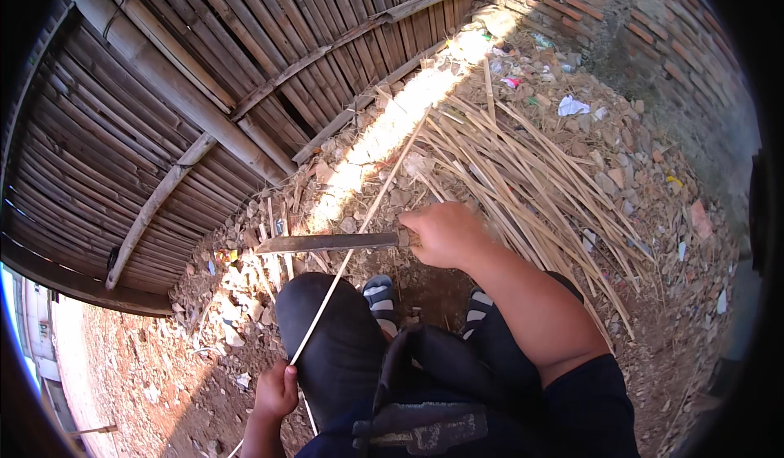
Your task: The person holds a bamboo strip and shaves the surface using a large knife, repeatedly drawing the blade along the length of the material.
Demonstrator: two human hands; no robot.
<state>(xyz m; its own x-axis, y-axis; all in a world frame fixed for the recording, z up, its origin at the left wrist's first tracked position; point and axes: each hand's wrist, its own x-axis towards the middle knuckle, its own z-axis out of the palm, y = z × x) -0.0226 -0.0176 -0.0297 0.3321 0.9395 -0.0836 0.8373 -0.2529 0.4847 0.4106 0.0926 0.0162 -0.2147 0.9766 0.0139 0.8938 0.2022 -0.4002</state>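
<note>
My left hand [276,390], low beside my left knee, is closed around a long, thin bamboo strip [320,315]. The strip slants up and away across my thigh toward the far rubble, and its near end runs down past my hand. My right hand [445,234] grips the handle of a large knife [331,243] in front of my knees. Its long, dark blade points left and crosses the strip, seemingly lying over it; whether the edge touches the strip, I cannot tell.
A loose pile of bamboo strips [531,188] spreads over rubble to the right. At the left rises a bamboo-slat wall [269,42]; a brick wall [588,9] stands at the back. Several short strips [273,242] stand left of the blade. White litter [573,106] lies beyond the pile.
</note>
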